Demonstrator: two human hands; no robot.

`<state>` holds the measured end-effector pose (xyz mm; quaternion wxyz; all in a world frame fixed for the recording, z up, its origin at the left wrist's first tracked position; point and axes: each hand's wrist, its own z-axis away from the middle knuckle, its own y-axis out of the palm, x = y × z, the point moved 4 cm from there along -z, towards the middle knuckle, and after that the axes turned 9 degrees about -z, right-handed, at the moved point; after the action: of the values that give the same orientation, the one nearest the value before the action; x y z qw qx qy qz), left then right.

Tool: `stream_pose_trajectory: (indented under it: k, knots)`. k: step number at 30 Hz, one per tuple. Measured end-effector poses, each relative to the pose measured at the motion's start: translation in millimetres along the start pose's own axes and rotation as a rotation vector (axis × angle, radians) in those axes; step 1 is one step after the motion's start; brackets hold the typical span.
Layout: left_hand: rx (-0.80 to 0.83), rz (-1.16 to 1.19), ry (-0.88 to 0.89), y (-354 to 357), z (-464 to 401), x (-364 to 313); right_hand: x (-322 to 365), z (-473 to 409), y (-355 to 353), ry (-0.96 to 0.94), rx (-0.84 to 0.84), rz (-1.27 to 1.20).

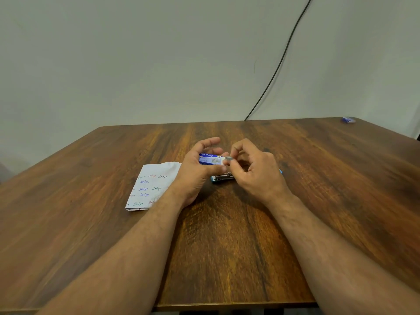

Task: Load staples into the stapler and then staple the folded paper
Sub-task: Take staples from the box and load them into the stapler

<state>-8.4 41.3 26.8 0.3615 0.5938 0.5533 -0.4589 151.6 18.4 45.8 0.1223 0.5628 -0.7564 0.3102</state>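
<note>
Stapler (pixel 221 177) lies on table (pixel 227 246) under both hands, paper (pixel 151 186) just beside; load step underway: left hand (pixel 197 169) holds staple box (pixel 210 159), right hand (pixel 252 169) pinches staple strip (pixel 228 158), next probably drop strip into stapler's channel.

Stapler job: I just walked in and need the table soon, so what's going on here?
A person is loading staples. Their left hand holds a small blue staple box, and the right hand pinches a strip of staples at its open end. The stapler lies on the table under the hands, not yet loaded. The folded paper waits at the left, untouched.
</note>
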Motion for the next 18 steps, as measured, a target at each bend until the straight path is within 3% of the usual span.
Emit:
stream_pose_trajectory:
  k: [8, 13, 18]
  knots:
    - [-0.002, 0.102, -0.027, 0.4, -1.0, 1.8, 2.4, 0.1, -1.5, -0.021, -0.009, 0.032]
    - [0.077, 0.195, -0.074, 3.8, -0.5, 2.8, 2.3, 0.5, -1.6, 0.014, 0.019, -0.011]
    - [0.125, 0.437, -0.166, 3.4, 0.9, 1.5, -2.4, 1.2, -4.0, 0.067, -0.036, -0.054]
